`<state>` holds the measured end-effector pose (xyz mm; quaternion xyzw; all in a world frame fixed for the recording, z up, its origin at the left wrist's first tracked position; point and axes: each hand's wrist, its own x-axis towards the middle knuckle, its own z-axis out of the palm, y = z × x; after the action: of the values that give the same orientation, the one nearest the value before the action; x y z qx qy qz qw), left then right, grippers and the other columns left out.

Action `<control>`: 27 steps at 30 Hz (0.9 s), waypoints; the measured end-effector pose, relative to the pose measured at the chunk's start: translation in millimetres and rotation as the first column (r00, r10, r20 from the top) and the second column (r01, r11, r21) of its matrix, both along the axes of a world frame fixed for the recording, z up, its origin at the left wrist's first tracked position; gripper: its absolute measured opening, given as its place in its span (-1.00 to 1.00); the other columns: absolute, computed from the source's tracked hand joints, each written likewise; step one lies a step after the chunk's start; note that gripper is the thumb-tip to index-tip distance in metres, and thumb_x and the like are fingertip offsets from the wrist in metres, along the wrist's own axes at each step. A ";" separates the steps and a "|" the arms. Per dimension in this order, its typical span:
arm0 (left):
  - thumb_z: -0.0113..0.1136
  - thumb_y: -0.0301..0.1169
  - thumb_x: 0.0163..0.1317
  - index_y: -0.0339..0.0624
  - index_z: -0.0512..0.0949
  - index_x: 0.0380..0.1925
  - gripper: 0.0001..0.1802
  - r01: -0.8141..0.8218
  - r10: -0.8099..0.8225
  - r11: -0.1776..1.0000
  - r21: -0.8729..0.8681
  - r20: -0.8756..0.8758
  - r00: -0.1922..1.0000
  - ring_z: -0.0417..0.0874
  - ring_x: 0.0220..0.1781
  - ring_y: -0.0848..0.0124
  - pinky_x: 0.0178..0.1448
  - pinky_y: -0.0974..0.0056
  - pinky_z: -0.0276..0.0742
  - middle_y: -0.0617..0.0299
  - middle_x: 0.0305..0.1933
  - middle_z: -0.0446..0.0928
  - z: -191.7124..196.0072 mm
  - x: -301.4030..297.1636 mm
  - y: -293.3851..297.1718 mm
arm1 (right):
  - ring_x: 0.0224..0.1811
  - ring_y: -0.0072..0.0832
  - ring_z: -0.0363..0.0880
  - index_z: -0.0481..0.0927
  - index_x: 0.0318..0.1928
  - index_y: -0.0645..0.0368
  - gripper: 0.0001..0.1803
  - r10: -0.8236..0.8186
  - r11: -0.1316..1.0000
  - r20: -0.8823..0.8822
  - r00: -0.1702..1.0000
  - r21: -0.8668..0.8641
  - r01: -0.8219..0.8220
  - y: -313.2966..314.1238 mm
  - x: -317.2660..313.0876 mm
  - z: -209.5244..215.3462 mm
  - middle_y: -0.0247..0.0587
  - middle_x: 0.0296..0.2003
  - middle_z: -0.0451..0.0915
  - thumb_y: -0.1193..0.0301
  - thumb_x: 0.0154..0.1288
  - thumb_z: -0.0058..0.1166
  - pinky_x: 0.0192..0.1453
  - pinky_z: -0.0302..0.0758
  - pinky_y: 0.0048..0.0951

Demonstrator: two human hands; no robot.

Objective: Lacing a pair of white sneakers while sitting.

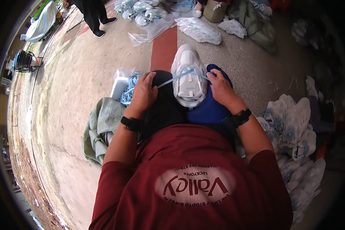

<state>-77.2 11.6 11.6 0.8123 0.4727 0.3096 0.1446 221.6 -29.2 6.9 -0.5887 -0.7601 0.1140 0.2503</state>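
— Looking down through the head camera: what sits on the lap?

— A white sneaker (188, 74), toe pointing to twelve o'clock, resting where the black and the blue trouser legs meet. A light blue lace (171, 79) crosses its upper.

— And the hands?

— The left hand (143, 92) lies at nine o'clock of the shoe, on the black knee, its grip pinched on one end of the lace, which runs taut from the fingers to the shoe. The right hand (220, 89) is at three o'clock, just beside the shoe on the blue cloth; its fingers curl at the other lace end, and the grip looks clenched on it, though the fingertips are partly hidden. Both wrists carry black bands.

— Around them?

— A clear bag of blue laces (126, 86) sits at nine o'clock past the left hand, on the concrete floor (76, 96). White bagged shoes (299, 130) pile at four o'clock. More wrapped pairs (199, 30) lie at twelve o'clock. Another person's legs in black (92, 15) stand at eleven o'clock, well apart.
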 end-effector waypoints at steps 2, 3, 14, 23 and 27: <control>0.11 -0.53 0.00 -0.27 0.44 -0.14 -0.66 0.176 -0.178 0.983 0.046 0.030 0.984 0.50 -0.06 0.02 0.02 0.16 0.44 -0.06 -0.14 0.49 1.2 39.2 7.9 | -0.20 -0.06 0.51 0.37 -0.06 0.26 -0.68 0.088 0.996 0.140 0.986 -0.016 -0.087 13.0 -9.0 -3.9 0.08 -0.15 0.44 0.61 0.10 -0.13 -0.16 0.49 -0.21; 0.11 -0.53 0.00 -0.27 0.44 -0.14 -0.66 0.171 -0.173 0.984 0.056 0.031 0.984 0.50 -0.06 0.02 0.02 0.16 0.44 -0.06 -0.14 0.49 1.3 44.7 8.6 | -0.39 -0.06 0.53 0.42 -0.18 0.22 -0.78 0.110 0.986 0.159 0.981 0.108 -0.128 19.7 -7.8 -5.9 0.04 -0.42 0.51 0.58 0.14 -0.18 -0.36 0.47 -0.17; 0.18 -0.50 0.09 -0.23 0.61 -0.37 -0.90 0.179 -0.028 0.903 -0.391 0.361 0.932 0.59 -0.37 0.46 -0.25 0.37 0.50 0.21 -0.44 0.60 -37.0 -44.7 12.0 | -0.42 -0.01 0.50 0.52 -0.41 0.20 -0.90 0.005 0.997 -0.182 0.983 0.071 0.008 -5.1 50.5 -17.6 0.05 -0.53 0.49 0.42 0.14 0.02 -0.41 0.40 -0.24; 0.27 -0.59 -0.02 -0.37 0.61 -0.47 -0.92 -0.199 0.484 0.697 -0.689 0.249 0.839 0.55 -0.51 0.51 -0.41 0.41 0.46 0.21 -0.54 0.58 -39.6 -264.7 -60.0 | -0.50 -0.41 0.50 0.49 -0.54 0.36 -0.83 -0.376 0.922 -0.081 0.923 0.070 0.381 -96.7 262.8 30.9 -0.05 -0.61 0.48 0.46 0.01 -0.03 -0.37 0.39 -0.40; 0.28 -0.61 -0.05 -0.37 0.61 -0.52 -0.95 -0.303 0.587 0.651 -0.696 0.209 0.782 0.54 -0.55 0.50 -0.44 0.43 0.45 0.19 -0.57 0.58 -37.3 -326.2 -102.3 | -0.62 -0.38 0.41 0.43 -0.60 0.41 -0.83 -0.481 0.874 0.019 0.877 0.095 0.477 -172.0 347.6 49.7 0.00 -0.69 0.39 0.49 -0.09 -0.05 -0.50 0.26 -0.31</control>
<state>-403.3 -90.7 -25.7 0.4840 0.6945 0.3259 0.4209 569.2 -201.2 56.6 -0.7492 -0.6000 0.0027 0.2804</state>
